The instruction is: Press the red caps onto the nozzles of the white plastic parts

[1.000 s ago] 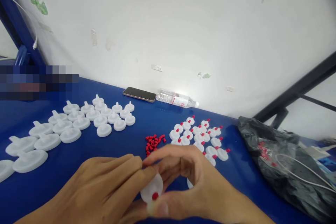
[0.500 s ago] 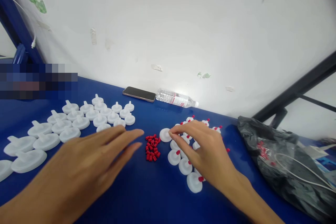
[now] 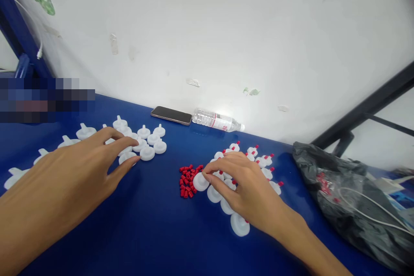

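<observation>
One white disc point(image 3: 200, 182) — pinched by the right hand point(image 3: 247, 187), between one uncountably dense pile of red caps point(image 3: 186, 184) and the red-tipped discs point(image 3: 239, 225), left hand point(image 3: 92, 168) empty, fingers parted, beside plain discs point(image 3: 147, 153), one phone point(image 3: 171, 115) and one bottle point(image 3: 218, 120) beyond.

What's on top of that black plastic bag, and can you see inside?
On the black plastic bag lie a white cable and some clear plastic with small red pieces showing through. Its dark folds hide whatever may be inside.
</observation>
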Tool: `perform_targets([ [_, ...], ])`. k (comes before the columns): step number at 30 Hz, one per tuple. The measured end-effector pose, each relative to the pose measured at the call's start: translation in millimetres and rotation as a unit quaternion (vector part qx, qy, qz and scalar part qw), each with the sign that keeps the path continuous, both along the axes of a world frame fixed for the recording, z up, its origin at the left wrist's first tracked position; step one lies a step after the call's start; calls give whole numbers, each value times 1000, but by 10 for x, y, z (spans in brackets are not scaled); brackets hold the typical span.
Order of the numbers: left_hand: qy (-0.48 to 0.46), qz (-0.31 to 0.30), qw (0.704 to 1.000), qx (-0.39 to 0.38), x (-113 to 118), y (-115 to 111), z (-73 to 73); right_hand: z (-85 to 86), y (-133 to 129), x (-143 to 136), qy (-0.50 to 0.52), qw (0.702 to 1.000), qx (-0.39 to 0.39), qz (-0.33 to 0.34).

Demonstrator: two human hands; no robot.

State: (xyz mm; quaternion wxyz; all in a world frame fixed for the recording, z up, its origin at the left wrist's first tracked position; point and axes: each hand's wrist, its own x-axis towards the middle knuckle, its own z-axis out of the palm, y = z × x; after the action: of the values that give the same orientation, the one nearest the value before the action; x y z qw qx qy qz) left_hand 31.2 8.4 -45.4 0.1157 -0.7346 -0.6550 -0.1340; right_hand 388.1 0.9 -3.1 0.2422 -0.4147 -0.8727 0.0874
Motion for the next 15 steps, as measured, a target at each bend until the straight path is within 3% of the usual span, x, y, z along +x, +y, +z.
perform_targets([
  [5,-1,2,1000,3,7,21,-15,-23,-9,12,-37,999,7,8],
  [15,-5,12,1000,-14,9,-2,5,86,8,106,-94,995,1,-20],
])
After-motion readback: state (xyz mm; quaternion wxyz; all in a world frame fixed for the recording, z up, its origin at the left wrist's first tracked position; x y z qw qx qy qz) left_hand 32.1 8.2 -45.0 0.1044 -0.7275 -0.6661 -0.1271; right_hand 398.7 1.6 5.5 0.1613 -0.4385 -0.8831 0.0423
